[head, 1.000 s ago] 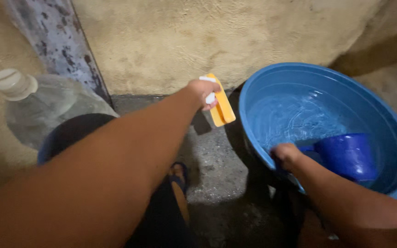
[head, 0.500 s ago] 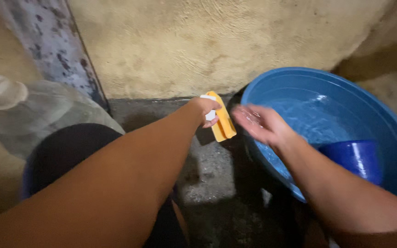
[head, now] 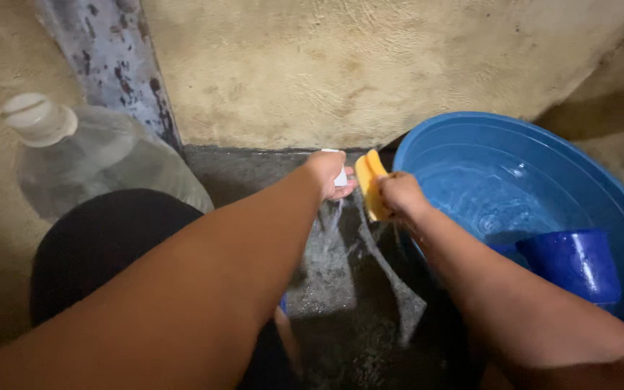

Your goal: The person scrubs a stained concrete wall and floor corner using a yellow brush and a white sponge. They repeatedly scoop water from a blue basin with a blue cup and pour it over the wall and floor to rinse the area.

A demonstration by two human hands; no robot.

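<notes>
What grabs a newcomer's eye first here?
The two hands meeting mid-frame: the right hand holds a yellow sponge, the left hand holds something small and white, water dripping below. At right sits a big blue basin of water with a blue cup in it; at left, a clear jug.

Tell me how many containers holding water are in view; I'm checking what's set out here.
3: a clear water jug at left by the wall, a blue basin at right, and a small blue cup sitting in the basin. Others may lie outside the view.
</notes>
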